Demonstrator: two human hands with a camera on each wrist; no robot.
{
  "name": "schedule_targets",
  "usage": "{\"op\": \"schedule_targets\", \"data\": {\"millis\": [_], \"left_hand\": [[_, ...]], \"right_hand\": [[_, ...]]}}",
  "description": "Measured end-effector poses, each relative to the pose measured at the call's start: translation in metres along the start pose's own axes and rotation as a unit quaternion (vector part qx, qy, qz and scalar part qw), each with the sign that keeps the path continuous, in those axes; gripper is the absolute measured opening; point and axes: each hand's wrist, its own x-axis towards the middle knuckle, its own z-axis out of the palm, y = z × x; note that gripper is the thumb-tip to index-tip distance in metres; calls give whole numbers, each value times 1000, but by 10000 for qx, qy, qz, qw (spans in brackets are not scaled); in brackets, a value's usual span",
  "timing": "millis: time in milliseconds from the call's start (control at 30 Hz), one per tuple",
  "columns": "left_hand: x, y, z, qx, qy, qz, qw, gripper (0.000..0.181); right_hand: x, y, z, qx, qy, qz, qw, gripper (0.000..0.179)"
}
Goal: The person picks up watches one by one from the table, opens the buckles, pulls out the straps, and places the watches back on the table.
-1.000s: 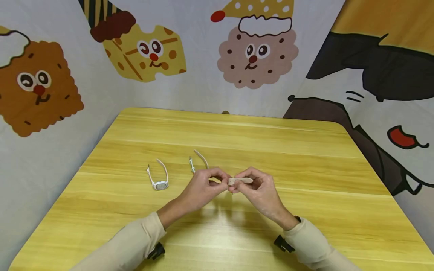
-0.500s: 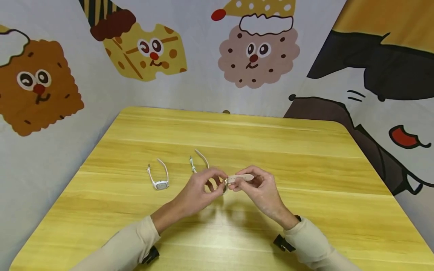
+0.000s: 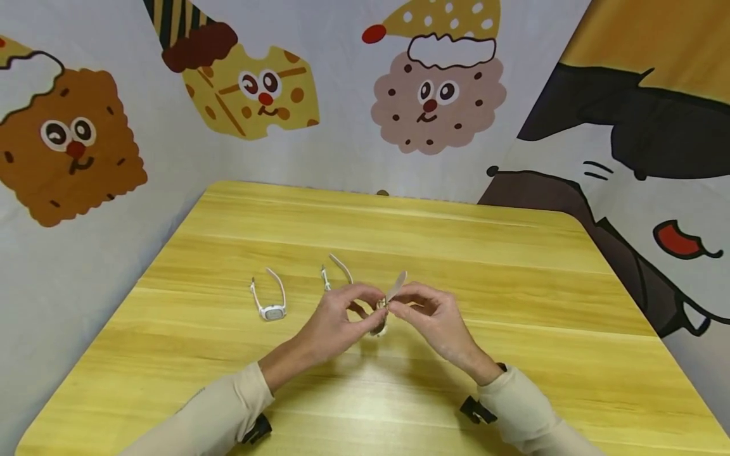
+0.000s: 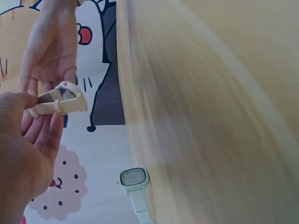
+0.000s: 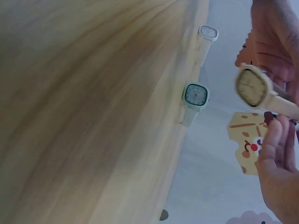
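A cream wristwatch (image 5: 252, 87) is held up over the table between both hands. In the head view my left hand (image 3: 336, 313) pinches it near the buckle with thumb and forefinger. My right hand (image 3: 436, 316) pinches the strap from the other side, and the strap's free end (image 3: 397, 286) stands up between the hands. The left wrist view shows the strap (image 4: 49, 108) bent into a loop with a keeper band around it. Facing the right wrist camera is the squarish dial; the fingers hide much of the buckle end.
On the wood-grain table (image 3: 513, 266), a white watch (image 3: 273, 312) lies at the left with its straps upward. A pale green watch (image 5: 195, 95) lies closer, partly behind my left hand in the head view. A cartoon-printed cloth (image 3: 342, 158) hangs behind the table.
The strap's free end has swung from pointing right to standing upward. More of the watch shows below the left fingers. Both hands stay in about the same spot.
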Motion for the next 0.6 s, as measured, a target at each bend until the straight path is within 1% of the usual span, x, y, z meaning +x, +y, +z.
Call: {"op": "schedule_targets", "data": {"millis": [133,233,333,467,600], "left_hand": [[0,0,0,25,206,58,9998,21],[0,0,2,-74,290,92,9995,20],[0,-1,3,-186,299,120,9993,18],[1,-2,3,-169,297,159,9993,16],[0,-3,3,-138,290,200,9993,13]], "right_hand": [[0,4,0,-28,-263,88,9996,19],[1,5,-1,-59,-279,116,9995,19],[2,6,-2,-47,-296,184,9994,18],[2,5,-3,-33,-366,252,9990,16],[2,4,-4,-239,-411,254,9985,15]]}}
